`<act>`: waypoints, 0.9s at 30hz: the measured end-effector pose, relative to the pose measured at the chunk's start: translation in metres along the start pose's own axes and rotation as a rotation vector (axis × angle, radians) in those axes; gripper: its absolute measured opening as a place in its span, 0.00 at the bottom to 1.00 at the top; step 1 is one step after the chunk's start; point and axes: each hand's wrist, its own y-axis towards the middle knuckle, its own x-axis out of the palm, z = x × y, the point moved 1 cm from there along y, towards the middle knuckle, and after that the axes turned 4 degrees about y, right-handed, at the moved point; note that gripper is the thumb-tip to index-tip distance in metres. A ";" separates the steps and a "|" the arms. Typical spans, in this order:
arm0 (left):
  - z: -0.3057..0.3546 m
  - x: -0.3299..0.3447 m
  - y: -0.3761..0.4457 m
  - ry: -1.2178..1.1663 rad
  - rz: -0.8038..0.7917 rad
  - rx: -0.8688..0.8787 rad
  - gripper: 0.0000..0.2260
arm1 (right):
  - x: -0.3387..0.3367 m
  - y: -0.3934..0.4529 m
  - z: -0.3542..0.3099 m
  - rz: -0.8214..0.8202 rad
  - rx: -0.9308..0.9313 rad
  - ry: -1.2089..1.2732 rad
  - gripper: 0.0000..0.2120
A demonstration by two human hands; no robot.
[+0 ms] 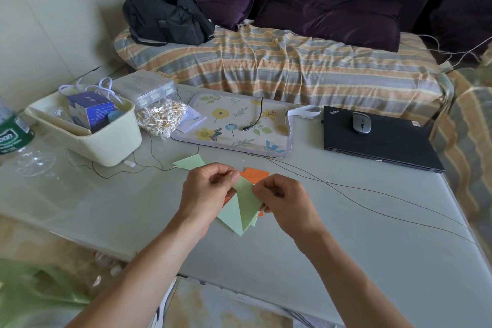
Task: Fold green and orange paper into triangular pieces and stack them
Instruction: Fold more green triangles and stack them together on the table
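Green paper point(246, 205): pinched by my left hand point(206, 192) and right hand point(283, 201); risk: uneven pinch skews crease, triangles stack crooked.

Striped-covered sofa point(279, 66) behind grey table point(346, 221)

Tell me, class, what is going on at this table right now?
A person is folding paper. The left hand and right hand both pinch a green piece just above the table, working it into a pointed, triangular shape. Orange paper lies just behind the hands, partly hidden, and another green piece sits farther back to the left. A closed laptop with a mouse on it sits to the right.
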 end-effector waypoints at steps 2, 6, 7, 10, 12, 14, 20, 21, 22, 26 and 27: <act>0.001 -0.001 0.000 -0.016 0.005 -0.007 0.02 | -0.001 0.000 0.000 -0.009 0.005 -0.001 0.07; 0.000 -0.001 0.000 -0.008 0.013 -0.005 0.02 | -0.002 0.000 0.000 -0.011 0.021 0.005 0.06; 0.001 -0.002 0.000 -0.007 0.020 -0.001 0.03 | -0.003 0.000 -0.001 -0.011 0.027 0.015 0.05; 0.001 -0.004 0.002 -0.004 0.033 0.007 0.04 | -0.005 -0.001 -0.002 -0.005 0.035 0.041 0.05; 0.001 -0.003 0.001 -0.010 0.030 0.002 0.03 | -0.005 -0.001 -0.002 -0.005 0.040 0.042 0.05; 0.001 -0.001 0.000 -0.003 0.005 0.002 0.03 | -0.004 -0.001 -0.001 -0.019 0.032 0.042 0.05; -0.001 0.005 -0.006 0.109 -0.028 0.081 0.06 | 0.001 -0.003 -0.003 0.009 -0.047 0.038 0.05; -0.001 0.004 -0.006 0.190 0.033 0.118 0.09 | 0.001 -0.002 -0.002 0.029 -0.047 0.027 0.05; 0.000 0.002 -0.006 0.260 0.072 0.155 0.10 | 0.000 -0.001 -0.001 0.042 -0.045 0.018 0.05; 0.002 0.001 -0.007 0.319 0.038 0.216 0.07 | 0.000 -0.002 0.000 0.036 -0.057 0.026 0.06; 0.002 0.001 -0.007 0.319 0.025 0.207 0.05 | 0.000 -0.002 0.000 0.032 -0.064 0.028 0.06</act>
